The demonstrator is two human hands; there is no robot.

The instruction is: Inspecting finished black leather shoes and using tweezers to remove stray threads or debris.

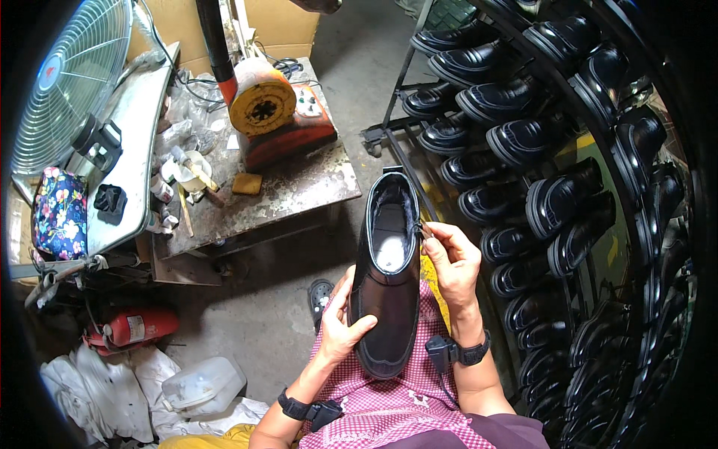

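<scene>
Plainly, the scene by label:

Shoe in hand: one black shoe point(387, 277), held upright over the lap at near centre, opening toward the far side, pale lining showing inside.
Left hand point(340, 322): curled around the shoe's left side near the toe, thumb across the upper, fingers behind it and hidden.
Right hand point(454, 258): fingertips pinched shut on something small and dark at the right rim of the shoe's opening; what it is cannot be made out.
Wrist straps: two, one on each forearm.
Rack point(568, 187): on the right, rows of black shoes, well over twenty; the rows at the far right and near corner blur into shadow and cannot be counted.
Workbench point(299, 191): far left of centre, one, cluttered with small items too jumbled to count.
Fan point(75, 78): one, far left, cut off by the rim.
Fire extinguisher point(134, 327): one, lying on the floor, near left.
Plastic jug point(202, 383): one, near left, lying among white rags.
</scene>
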